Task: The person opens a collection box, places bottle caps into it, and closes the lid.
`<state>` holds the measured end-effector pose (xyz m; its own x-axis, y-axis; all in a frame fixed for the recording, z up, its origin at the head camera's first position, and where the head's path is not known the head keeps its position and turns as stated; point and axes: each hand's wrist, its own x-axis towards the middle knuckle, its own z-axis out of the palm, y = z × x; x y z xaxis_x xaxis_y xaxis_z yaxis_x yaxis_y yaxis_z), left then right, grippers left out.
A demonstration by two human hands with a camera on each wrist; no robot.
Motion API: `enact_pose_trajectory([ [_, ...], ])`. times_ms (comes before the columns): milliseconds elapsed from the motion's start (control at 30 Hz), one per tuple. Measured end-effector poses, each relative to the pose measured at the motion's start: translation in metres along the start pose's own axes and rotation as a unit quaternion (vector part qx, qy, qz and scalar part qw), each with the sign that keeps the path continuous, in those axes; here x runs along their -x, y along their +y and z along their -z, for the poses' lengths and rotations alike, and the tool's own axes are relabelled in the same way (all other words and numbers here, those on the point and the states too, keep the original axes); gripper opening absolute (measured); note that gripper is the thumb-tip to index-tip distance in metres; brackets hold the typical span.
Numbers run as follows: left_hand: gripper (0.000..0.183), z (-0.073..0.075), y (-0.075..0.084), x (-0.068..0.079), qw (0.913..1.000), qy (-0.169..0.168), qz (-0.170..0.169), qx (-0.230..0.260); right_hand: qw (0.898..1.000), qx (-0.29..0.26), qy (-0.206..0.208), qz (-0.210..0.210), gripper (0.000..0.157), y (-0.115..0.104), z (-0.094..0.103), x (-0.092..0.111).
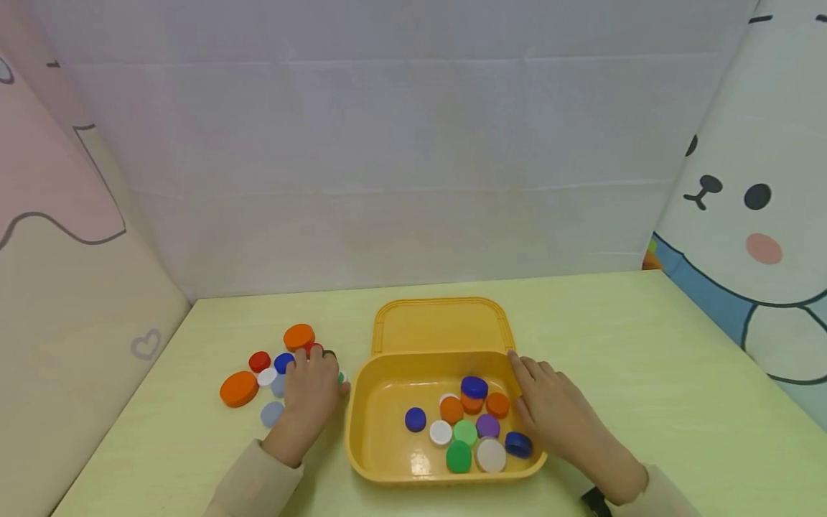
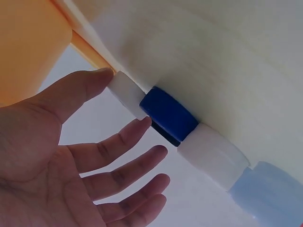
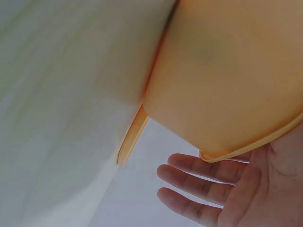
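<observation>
Left of the yellow box (image 1: 382, 409), L hand (image 1: 311, 384) pinches a white cap (image 2: 125, 93); R hand (image 1: 557, 416), fingers straight, rests on box's R rim. Prob. pickup step; next likely needs lift over box edge.

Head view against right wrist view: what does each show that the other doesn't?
Only the head view: the left hand, loose plastic caps near it, and more caps inside the yellow plastic box.

Only the right wrist view: the right hand's palm side.

Both: the right hand at the box's rim, plus the open lid.
</observation>
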<state>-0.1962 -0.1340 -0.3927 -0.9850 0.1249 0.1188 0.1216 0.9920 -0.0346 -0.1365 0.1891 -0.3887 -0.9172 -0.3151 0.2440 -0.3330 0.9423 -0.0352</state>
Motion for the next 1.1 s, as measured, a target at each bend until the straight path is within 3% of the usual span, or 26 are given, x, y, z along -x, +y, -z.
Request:
enact_pose_trajectory([
  [167, 0.042, 0.007, -0.001, 0.003, 0.9995, 0.030, -0.009, -0.005, 1.000, 0.000, -0.005, -0.002, 0.053, 0.000, 0.001, 0.000],
  [533, 0.040, 0.041, 0.008, 0.011, 0.9913, 0.125, -0.028, 0.028, 1.000, 0.003, -0.009, -0.006, 0.053, 0.000, 0.002, 0.000],
  [800, 0.043, 0.058, 0.035, 0.022, 0.9909, 0.110, -0.067, 0.041, 1.000, 0.001, -0.006, -0.005, 0.054, 0.000, 0.003, 0.000],
  [1000, 0.042, 0.050, 0.058, 0.024, 0.9847, 0.120, -0.121, 0.038, 1.000, -0.005, -0.008, -0.005, 0.054, -0.001, 0.002, 0.000],
  [1100, 0.041, 0.043, 0.065, 0.023, 0.9847, 0.103, -0.138, 0.028, 1.000, -0.007, -0.014, -0.006, 0.054, -0.001, 0.003, 0.000],
])
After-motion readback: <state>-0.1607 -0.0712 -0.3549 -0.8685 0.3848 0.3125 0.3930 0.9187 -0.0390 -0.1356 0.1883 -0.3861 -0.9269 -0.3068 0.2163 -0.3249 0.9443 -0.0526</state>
